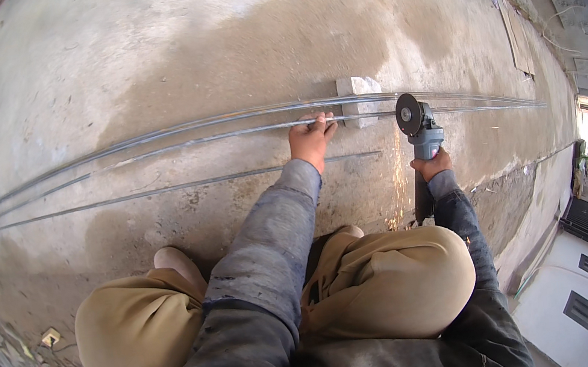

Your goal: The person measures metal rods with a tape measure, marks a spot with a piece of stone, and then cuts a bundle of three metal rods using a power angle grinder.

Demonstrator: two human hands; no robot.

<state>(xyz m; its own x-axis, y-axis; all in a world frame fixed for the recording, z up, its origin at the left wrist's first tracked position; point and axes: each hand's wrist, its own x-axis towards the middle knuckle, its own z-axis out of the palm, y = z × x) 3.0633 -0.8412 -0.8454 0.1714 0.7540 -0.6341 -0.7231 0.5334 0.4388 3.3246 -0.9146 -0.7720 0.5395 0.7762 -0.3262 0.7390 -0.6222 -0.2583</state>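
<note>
My right hand [434, 164] is wrapped around the grey body of an angle grinder [426, 139]. Its dark disc [411, 114] meets a long thin metal rod [226, 134], just right of a pale block [360, 101] that props the rods up. Orange sparks [400, 190] stream down from the disc toward me. To the left of the block, my left hand [312, 141] pinches the same rod between thumb and fingers. More rods [172, 131] lie in a bundle just beyond it, across the block.
A separate rod [196, 187] lies on the concrete floor [229, 56], nearer to my knees. A flat board [513, 33] lies at the far right. Rubble and a small socket box [51, 337] are at the lower left. A white structure [581, 300] stands at the lower right.
</note>
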